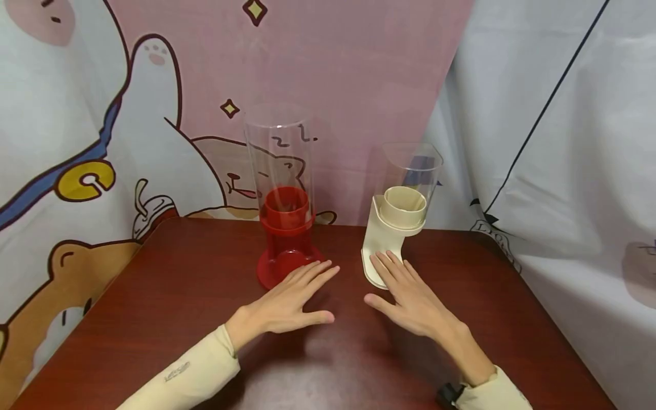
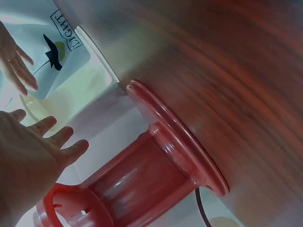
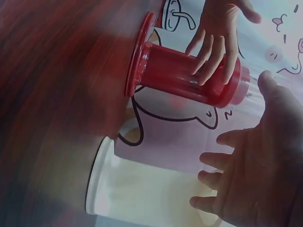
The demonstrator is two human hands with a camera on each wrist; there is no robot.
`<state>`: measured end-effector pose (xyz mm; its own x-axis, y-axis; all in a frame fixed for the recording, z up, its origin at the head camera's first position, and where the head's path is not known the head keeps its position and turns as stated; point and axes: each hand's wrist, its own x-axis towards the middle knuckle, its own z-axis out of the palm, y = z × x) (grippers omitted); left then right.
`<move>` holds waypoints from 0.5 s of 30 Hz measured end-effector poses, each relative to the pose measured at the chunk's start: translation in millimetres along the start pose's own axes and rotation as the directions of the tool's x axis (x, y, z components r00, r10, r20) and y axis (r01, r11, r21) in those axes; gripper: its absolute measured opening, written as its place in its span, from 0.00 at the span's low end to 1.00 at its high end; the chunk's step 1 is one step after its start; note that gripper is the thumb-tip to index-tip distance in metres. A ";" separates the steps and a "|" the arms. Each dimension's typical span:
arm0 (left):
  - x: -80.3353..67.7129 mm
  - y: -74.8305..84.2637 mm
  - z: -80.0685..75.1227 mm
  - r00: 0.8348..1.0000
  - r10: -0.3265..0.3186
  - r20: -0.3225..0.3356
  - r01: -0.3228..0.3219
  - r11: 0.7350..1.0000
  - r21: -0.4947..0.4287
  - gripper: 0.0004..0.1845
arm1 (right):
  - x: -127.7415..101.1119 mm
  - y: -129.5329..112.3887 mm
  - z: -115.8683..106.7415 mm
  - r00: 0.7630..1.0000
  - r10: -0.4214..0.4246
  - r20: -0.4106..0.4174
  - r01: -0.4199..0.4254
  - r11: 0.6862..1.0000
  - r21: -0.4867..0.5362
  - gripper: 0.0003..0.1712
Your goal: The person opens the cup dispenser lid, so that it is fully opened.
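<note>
A red stand point(image 1: 288, 245) with a round base carries a tall clear plastic cylinder point(image 1: 279, 148) on its ring. To its right stands a cream stand point(image 1: 384, 239) with a shorter clear container point(image 1: 415, 162) on top. My left hand point(image 1: 284, 304) hovers in front of the red base, fingers straight and holding nothing. My right hand point(image 1: 410, 299) is held over the front of the cream base, fingers extended, also with nothing in it. Both wrist views show the hands apart from the stands.
Both stands are on a dark reddish wooden table point(image 1: 154, 307), near its back edge. A cartoon-printed cloth point(image 1: 348, 74) hangs behind it, with white cloth point(image 1: 564, 142) along the right side.
</note>
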<state>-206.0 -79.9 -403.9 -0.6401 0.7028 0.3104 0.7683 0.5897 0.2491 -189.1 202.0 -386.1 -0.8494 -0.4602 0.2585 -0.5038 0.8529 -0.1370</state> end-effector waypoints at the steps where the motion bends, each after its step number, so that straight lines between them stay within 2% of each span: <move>1: 2.1 0.1 0.3 1.000 -0.002 0.002 0.002 1.000 -0.009 0.43 | -0.3 1.5 -0.8 1.000 0.012 -0.001 -0.012 1.000 0.001 0.45; 12: 21.1 0.2 4.1 1.000 -0.018 0.021 0.020 0.996 -0.086 0.41 | -4.3 18.1 -6.9 0.995 0.096 -0.023 -0.095 0.995 0.033 0.45; 15: 26.2 -2.1 5.8 0.999 -0.030 0.022 0.033 0.991 -0.132 0.41 | -4.1 22.1 -5.2 0.992 0.122 -0.043 -0.120 0.992 0.036 0.45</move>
<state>-224.4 -60.4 -401.6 -0.6631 0.6931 0.2828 0.7412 0.5550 0.3777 -195.9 224.1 -385.2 -0.8970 -0.3418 0.2803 -0.4031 0.8928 -0.2011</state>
